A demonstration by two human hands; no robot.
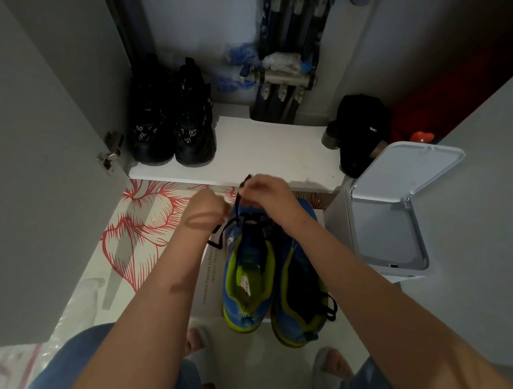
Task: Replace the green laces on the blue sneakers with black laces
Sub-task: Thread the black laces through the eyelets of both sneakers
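Observation:
Two blue sneakers with yellow-green lining stand side by side on the floor, toes away from me. At the toe end of the left sneaker my right hand pinches one end of a black lace and holds it up. My left hand grips the other end of the lace at that shoe's left side. The right sneaker carries a black lace that hangs loose near its heel. No green lace is in view.
A white bin with its lid up stands right of the sneakers. On a low white shelf sit a black pair of shoes and a black bag. A grey cabinet door stands at the left. My feet are below.

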